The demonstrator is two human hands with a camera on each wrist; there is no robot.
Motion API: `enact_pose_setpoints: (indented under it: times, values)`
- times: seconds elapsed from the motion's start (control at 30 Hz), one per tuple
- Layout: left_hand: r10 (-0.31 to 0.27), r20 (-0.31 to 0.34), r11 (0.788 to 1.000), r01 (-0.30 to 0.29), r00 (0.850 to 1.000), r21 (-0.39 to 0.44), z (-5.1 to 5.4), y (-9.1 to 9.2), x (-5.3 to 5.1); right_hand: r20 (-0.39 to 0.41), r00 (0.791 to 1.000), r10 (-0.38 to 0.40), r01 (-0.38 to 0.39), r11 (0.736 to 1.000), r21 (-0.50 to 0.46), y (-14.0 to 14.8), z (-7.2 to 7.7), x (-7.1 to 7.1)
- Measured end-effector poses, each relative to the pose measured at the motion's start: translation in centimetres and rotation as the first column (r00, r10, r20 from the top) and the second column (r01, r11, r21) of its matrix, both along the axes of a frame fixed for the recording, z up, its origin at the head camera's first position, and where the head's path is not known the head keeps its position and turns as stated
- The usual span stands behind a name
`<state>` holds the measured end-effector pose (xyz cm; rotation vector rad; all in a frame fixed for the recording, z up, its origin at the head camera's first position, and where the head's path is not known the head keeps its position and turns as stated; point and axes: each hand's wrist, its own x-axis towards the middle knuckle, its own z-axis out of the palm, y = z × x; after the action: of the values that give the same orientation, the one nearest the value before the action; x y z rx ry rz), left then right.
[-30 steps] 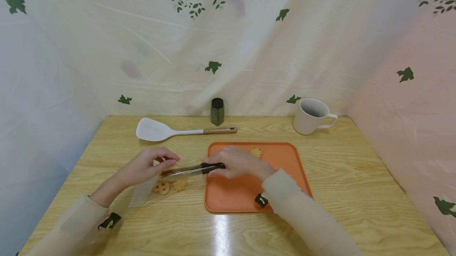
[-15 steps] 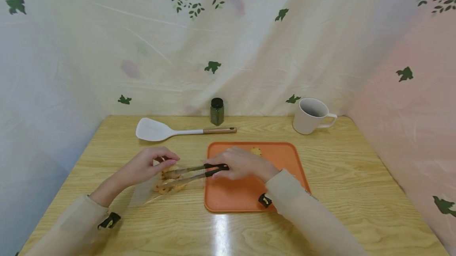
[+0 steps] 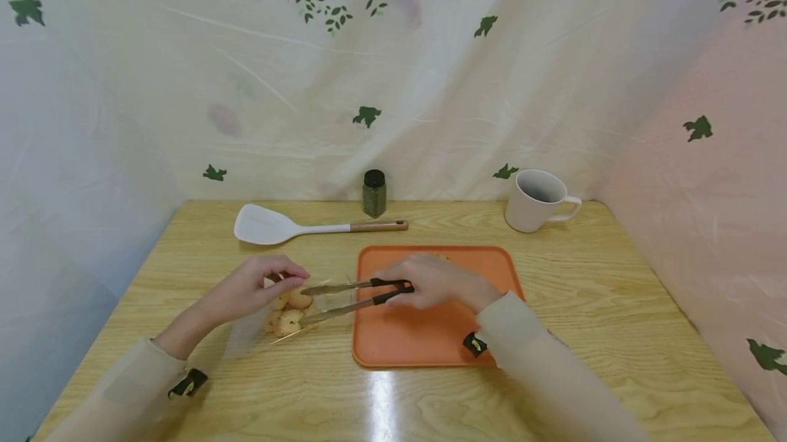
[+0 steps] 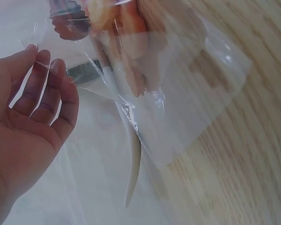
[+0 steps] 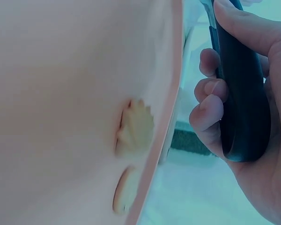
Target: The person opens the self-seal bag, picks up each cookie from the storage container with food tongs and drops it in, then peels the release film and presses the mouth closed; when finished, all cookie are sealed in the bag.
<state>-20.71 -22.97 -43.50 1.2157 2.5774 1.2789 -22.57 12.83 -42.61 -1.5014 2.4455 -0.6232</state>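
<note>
My left hand point(image 3: 258, 288) pinches the rim of a clear plastic bag point(image 4: 201, 93) between thumb and fingertips. Several cookies point(image 3: 291, 322) lie inside the bag, left of the orange tray point(image 3: 406, 345). Metal tongs point(image 3: 347, 309) with black handles are gripped in my right hand point(image 3: 433, 281), above the tray's left part. Their two arms are spread and their tips reach left into the bag's mouth, beside the cookies; no cookie shows between them. In the right wrist view, a ridged cookie point(image 5: 136, 129) and a rounder cookie point(image 5: 125, 190) rest on the tray near its rim.
A white spatula point(image 3: 264, 225) with a wooden handle lies behind the bag. Behind the tray stands a dark-capped spice jar point(image 3: 374, 195). A white mug point(image 3: 533, 203) is at the back right, close to the patterned cloth point(image 3: 430, 87).
The tongs were nearly closed deep in the bag; their arms have spread and my right hand has drawn them rightward. A cookie has come to rest among those in the bag. My left hand stays put.
</note>
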Motion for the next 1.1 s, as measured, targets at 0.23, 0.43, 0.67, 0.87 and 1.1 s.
enact_pose_setpoints:
  times: [0.23,0.43,0.67,0.87,1.1]
  values:
    - [0.004,-0.01,1.0,-0.004,1.0,-0.001,0.1,-0.4,0.2,-0.029,0.999,-0.025,0.025,1.0,-0.013,2.4,0.3,0.4]
    - [0.017,-0.014,1.0,-0.017,1.0,-0.003,0.0,-0.5,0.3,-0.062,0.991,-0.121,0.121,0.993,-0.005,5.5,0.5,1.1]
    - [0.017,-0.001,1.0,-0.017,1.0,-0.002,-0.1,-0.3,0.3,-0.119,0.974,-0.194,0.194,0.981,-0.012,10.3,0.1,2.0]
    - [0.021,0.009,1.0,-0.021,1.0,0.002,-0.1,-0.4,0.3,-0.122,0.958,-0.259,0.262,0.965,0.003,14.0,-0.4,3.0]
    - [0.012,0.003,1.0,-0.012,1.0,0.013,-0.4,-0.5,0.1,-0.169,0.949,-0.265,0.265,0.964,-0.028,16.1,-1.4,3.4]
